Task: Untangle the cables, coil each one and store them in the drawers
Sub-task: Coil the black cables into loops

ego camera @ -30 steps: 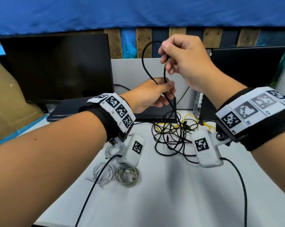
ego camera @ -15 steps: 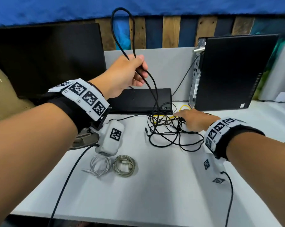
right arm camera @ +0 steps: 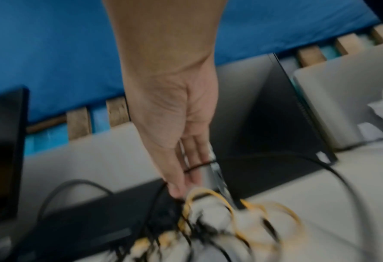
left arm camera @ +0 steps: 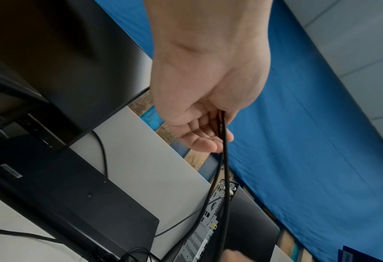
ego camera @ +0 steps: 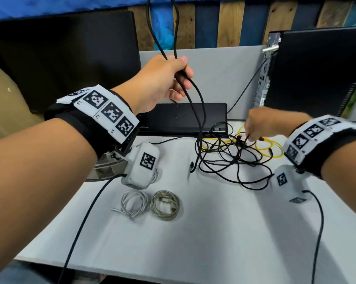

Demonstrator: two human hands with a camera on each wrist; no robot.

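Observation:
My left hand [ego camera: 168, 78] is raised above the desk and grips a doubled black cable [ego camera: 195, 103]. The cable loops up out of frame and hangs down into a tangle of black cables [ego camera: 224, 160] on the white desk. In the left wrist view the two strands [left arm camera: 224, 159] run through the curled fingers of the left hand [left arm camera: 199, 134]. My right hand [ego camera: 261, 126] reaches down into the tangle's far side and pinches a thin black strand. The blurred right wrist view shows the right hand [right arm camera: 186, 173] with that strand across its fingers. A yellow cable [ego camera: 269, 149] is mixed in.
Two coiled cables lie near the desk's middle, one white [ego camera: 134, 201] and one grey [ego camera: 165, 204]. A flat black box [ego camera: 183, 117] and a monitor [ego camera: 70, 58] stand behind, and a black PC tower [ego camera: 316, 72] at the right. No drawers are in view.
My right hand let go of the raised cable, dropped onto the tangle and now pinches a strand there. My left hand lifted the black loop higher.

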